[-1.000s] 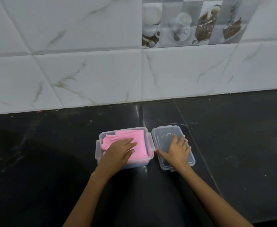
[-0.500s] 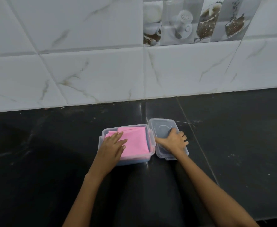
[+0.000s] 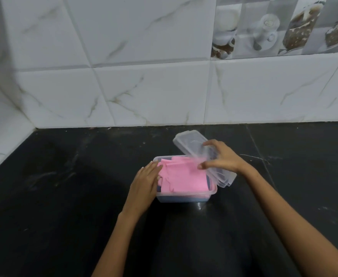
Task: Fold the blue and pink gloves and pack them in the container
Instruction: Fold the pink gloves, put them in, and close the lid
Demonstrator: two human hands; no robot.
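- gripping the clear lid (image 3: 192, 144) with thumb below and fingers curled over its top edge, the right hand (image 3: 222, 158) holds it tilted up over the right side of the container (image 3: 186, 198).
- left hand (image 3: 144, 182) lies with straight, relaxed fingers against the container's left wall and rim, its fingertips just touching the pink glove (image 3: 182, 176); it steadies the box and clamps nothing.
- pink glove sits folded on top inside the container, with one edge a little rumpled near the left rim.
- dark blue shows under the pink at the left and right edges and through the front wall, likely the blue glove, though too little of it is visible to be sure.
- container stands on the black counter (image 3: 64, 196), near the tiled wall (image 3: 144, 92).
- judged from this, the folding and packing look done and closing the lid is the step in hand.
- to do it well: tuck the rumpled pink edge below the rim first, line the lid up square with all four sides, lower it flat, then press evenly round the edge.
- risk: fabric caught under the lid would stop it seating.
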